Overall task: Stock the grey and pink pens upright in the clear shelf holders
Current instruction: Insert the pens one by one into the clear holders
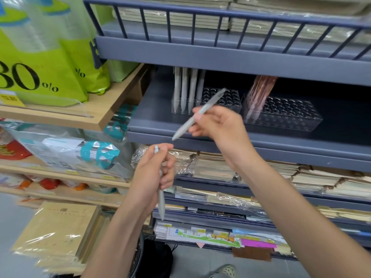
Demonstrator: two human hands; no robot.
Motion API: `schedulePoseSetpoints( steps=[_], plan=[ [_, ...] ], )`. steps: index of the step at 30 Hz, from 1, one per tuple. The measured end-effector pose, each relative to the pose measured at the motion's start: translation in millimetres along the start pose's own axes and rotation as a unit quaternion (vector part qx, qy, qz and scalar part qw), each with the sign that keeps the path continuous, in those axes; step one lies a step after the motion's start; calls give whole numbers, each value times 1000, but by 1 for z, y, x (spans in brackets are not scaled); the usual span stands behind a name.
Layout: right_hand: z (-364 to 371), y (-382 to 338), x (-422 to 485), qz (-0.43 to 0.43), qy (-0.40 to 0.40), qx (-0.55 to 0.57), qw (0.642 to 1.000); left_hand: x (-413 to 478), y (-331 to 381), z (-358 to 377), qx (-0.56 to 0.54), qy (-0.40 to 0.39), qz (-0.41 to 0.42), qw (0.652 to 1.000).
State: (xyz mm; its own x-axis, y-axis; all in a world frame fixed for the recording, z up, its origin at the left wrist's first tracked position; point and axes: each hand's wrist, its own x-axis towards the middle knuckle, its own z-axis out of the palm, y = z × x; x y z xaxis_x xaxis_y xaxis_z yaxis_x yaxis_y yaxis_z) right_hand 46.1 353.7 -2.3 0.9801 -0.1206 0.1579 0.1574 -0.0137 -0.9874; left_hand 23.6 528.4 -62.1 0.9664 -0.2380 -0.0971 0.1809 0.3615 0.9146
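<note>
My right hand (218, 127) pinches a grey pen (197, 114) held slanted in front of the shelf, tip down to the left. Lower down, my left hand (154, 173) grips another grey pen (161, 201) that points downward. On the blue-grey shelf stand two clear holders with round holes. The left holder (224, 101) has several grey pens (185, 89) upright at its left end. The right holder (289, 115) has several pink pens (258, 93) leaning at its left end.
The upper shelf rail (220, 15) hangs low over the holders. Stacks of wrapped notebooks (216, 167) fill the shelves below. Green bags (40, 73) and packets sit on wooden shelves to the left. A sandalled foot (225, 271) shows on the floor.
</note>
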Motion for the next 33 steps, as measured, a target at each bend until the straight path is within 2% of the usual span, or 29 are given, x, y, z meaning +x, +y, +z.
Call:
schedulePoseSetpoints(
  steps=[3, 6, 9, 12, 16, 18, 24, 30, 33],
  plan=[
    [-9, -12, 18, -76, 129, -44, 988, -1, 2, -6, -69, 1, -20, 997],
    [-16, -16, 34, -127, 187, -77, 971, -2, 1, -9, -95, 13, -30, 995],
    [-15, -12, 47, -149, 176, -139, 963, -3, 1, -8, -64, 27, -11, 998],
    [-16, -7, 61, -127, 175, -212, 953, -6, 4, -10, -29, 25, 10, 999],
    [-15, -9, 76, -121, 176, -360, 908, -9, 7, -14, -1, 27, 12, 1000],
    [-9, -13, 81, -107, 169, -395, 897, -9, 6, -15, -2, 37, 9, 999],
    [-4, -10, 87, -73, 147, -399, 902, -9, 6, -18, -32, 30, 9, 999],
    [-3, -5, 83, -71, 159, -391, 904, -11, 3, -23, 30, 49, 23, 998],
    [-4, -5, 82, -63, 160, -390, 905, -10, 2, -25, 23, 52, 19, 998]
  ],
)
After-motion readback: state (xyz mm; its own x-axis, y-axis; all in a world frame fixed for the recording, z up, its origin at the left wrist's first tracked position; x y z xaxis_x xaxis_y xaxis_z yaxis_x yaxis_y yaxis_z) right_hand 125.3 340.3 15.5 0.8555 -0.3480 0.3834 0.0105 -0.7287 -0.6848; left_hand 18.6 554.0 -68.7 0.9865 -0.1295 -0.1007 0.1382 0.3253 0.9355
